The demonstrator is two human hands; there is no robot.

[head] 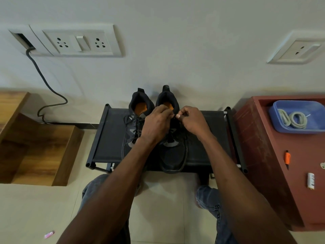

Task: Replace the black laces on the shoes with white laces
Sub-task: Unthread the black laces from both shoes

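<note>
A low black fabric rack (109, 138) stands on pale floor tiles against a white wall with socket plates (75, 41). Two black shoes sit side by side near its middle, heels to the wall, toes toward the person, long axes running front to back. The left shoe (134, 120) keeps its black laces (131, 118). Over the right shoe (173, 152), the left hand (156, 122) and right hand (192, 120) curl at the tongue, pinching what looks like a lace end; the hands hide it. White laces (292, 118) lie coiled in a blue tray (279, 127) on the red cabinet (274, 155) at right, a wooden shelf (40, 152) at left.
</note>
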